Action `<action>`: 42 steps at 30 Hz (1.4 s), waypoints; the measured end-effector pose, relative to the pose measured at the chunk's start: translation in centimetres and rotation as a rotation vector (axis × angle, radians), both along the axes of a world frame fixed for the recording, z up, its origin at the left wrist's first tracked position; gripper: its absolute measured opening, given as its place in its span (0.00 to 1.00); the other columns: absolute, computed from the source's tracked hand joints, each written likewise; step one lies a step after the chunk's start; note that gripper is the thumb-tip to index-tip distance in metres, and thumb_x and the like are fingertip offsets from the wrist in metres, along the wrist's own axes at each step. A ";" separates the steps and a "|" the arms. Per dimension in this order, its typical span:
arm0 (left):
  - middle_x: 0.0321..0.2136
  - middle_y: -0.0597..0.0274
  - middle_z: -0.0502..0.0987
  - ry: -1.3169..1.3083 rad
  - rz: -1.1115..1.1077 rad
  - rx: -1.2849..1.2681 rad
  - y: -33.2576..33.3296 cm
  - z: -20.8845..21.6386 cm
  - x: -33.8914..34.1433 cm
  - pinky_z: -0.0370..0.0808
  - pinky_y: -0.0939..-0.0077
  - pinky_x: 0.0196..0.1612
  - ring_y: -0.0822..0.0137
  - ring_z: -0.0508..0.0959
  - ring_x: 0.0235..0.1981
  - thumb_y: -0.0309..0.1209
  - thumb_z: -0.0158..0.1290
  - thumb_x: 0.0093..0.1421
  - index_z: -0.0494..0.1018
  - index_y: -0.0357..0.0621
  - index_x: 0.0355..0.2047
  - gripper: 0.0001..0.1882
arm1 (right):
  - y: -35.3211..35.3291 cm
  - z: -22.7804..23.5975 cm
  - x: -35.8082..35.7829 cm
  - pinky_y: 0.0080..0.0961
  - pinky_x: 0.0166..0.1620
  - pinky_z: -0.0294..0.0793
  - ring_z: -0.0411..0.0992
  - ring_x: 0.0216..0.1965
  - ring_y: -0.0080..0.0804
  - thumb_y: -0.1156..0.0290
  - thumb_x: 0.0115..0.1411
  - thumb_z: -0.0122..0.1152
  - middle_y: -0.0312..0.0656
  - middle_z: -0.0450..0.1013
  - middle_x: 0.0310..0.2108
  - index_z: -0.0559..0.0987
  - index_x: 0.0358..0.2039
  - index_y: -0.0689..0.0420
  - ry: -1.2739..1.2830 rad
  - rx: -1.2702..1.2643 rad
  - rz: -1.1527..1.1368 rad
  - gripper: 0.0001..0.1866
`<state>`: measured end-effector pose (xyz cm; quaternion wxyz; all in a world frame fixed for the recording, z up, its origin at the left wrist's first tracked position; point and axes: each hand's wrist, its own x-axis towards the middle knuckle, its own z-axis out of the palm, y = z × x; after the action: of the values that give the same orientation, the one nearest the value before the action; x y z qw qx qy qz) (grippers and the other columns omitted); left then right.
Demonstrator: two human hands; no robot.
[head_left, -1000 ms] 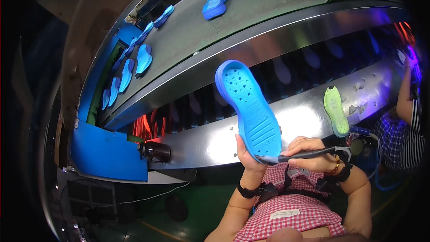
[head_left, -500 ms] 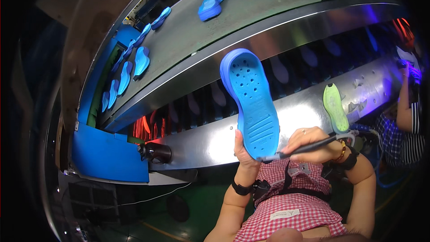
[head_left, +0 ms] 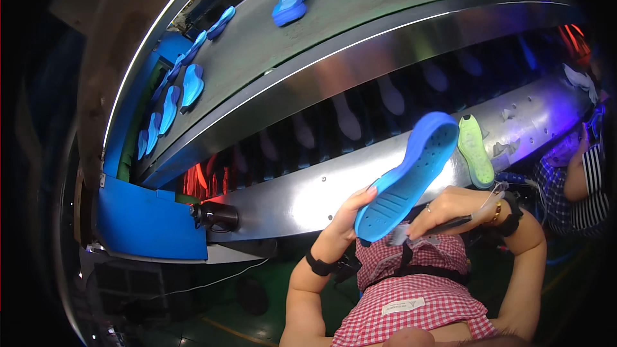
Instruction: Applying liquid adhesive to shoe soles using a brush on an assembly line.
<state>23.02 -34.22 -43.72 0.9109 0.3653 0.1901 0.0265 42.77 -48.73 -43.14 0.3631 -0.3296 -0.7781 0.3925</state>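
A blue shoe sole [head_left: 411,177] is tilted in front of me, its heel end up and to the right. Small holes dot its upper part, and raised ribs cross the lower part. My left hand [head_left: 349,213] grips its lower left edge, thumb on the rim. Close to the lower right edge, my right hand [head_left: 447,211] is closed around the dark handle of a small brush [head_left: 398,235]. The pale bristles are near the sole's lower end; whether they touch it I cannot tell.
A metal ledge [head_left: 292,199] runs before me, with a yellow-green sole [head_left: 475,151] and grey scraps [head_left: 506,148] on it. Beyond is a conveyor belt [head_left: 250,51] carrying several blue soles. A dark flask [head_left: 217,216] stands at left. A co-worker's arm [head_left: 576,167] shows at right.
The blue sole has tilted over to the right, turning its side wall toward view. My left hand has turned with it. The brush has moved slightly down and right, its bristles now more visible.
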 end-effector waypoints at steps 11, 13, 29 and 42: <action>0.47 0.47 0.69 0.206 -0.032 -0.007 0.4 -0.8 -1.0 0.71 0.69 0.50 0.60 0.74 0.46 0.41 0.47 0.59 0.58 0.30 0.54 0.30 | -0.7 0.3 1.9 0.31 0.44 0.71 0.71 0.45 0.40 0.76 0.45 0.57 0.42 0.73 0.43 0.76 0.39 0.55 -0.114 -0.071 -0.068 0.17; 0.47 0.47 0.69 0.231 -0.104 0.070 0.4 -0.8 -1.1 0.71 0.70 0.49 0.62 0.74 0.45 0.42 0.47 0.59 0.58 0.31 0.55 0.30 | -0.6 0.4 2.3 0.31 0.44 0.71 0.71 0.44 0.38 0.75 0.46 0.57 0.40 0.74 0.42 0.76 0.39 0.54 -0.046 -0.087 -0.118 0.16; 0.51 0.46 0.65 0.087 0.082 0.021 -0.8 -2.1 -0.6 0.69 0.61 0.52 0.57 0.70 0.49 0.44 0.38 0.63 0.51 0.38 0.59 0.30 | -1.0 0.3 2.4 0.18 0.37 0.73 0.75 0.33 0.26 0.72 0.54 0.59 0.44 0.77 0.33 0.76 0.42 0.62 0.282 -0.277 -0.289 0.14; 0.49 0.47 0.68 -0.123 0.169 -0.271 -1.7 -7.2 0.5 0.71 0.55 0.49 0.53 0.73 0.46 0.40 0.37 0.64 0.53 0.37 0.57 0.26 | 2.8 -7.0 0.9 0.14 0.25 0.71 0.71 0.21 0.20 0.77 0.53 0.56 0.42 0.76 0.29 0.77 0.36 0.63 0.673 -0.064 -1.322 0.09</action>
<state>23.51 -35.91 -50.95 0.9563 0.2194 0.1657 0.0996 43.69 -45.95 -50.17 0.7325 -0.6018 -0.2521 0.1943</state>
